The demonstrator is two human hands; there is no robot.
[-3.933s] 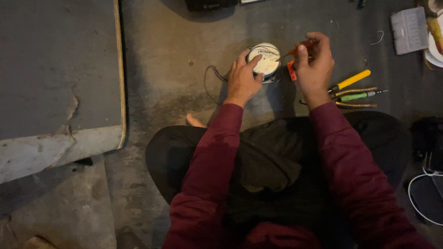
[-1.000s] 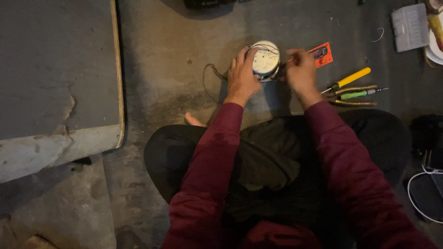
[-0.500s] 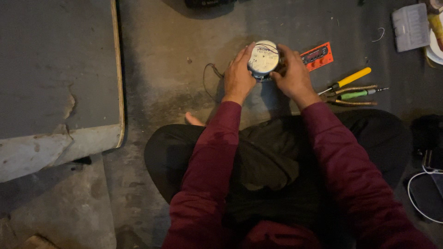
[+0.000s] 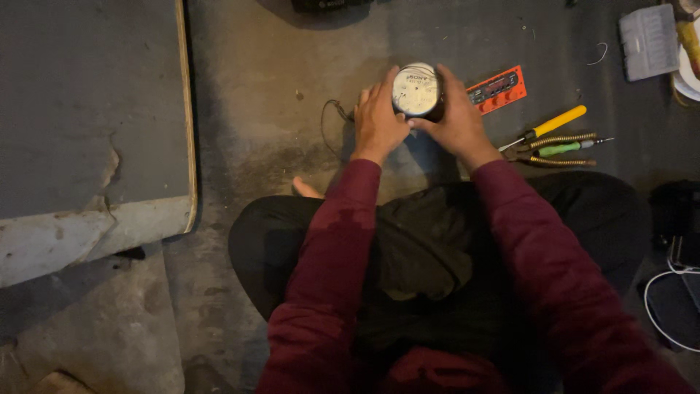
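1. A rough grey concrete floor, stained and gritty, fills most of the frame; the lighting is dim.
2. A big flat grey board with a pale wooden edge is seen in the upper left, resting on a chipped pale slab.
3. Crossed legs in black trousers and dark red sleeves take up the lower centre; a bare toe is poked out just left of the knee.
4. A round can-shaped part with a pale, scuffed disc top is held upright at top centre, just above the floor. It's gripped from both sides: the left hand is cupped round its left wall, the right hand is wrapped round its right wall, fingers curled, thumbs near the lower rim.
5. A thin dark wire is looped on the floor left of the left hand.
6. A small orange rectangular panel with buttons is laid just right of the can.
7. A yellow-handled screwdriver, a green-handled one and pliers with ribbed grips are lined up further right.
8. A grey ridged plastic box is seen at upper right.
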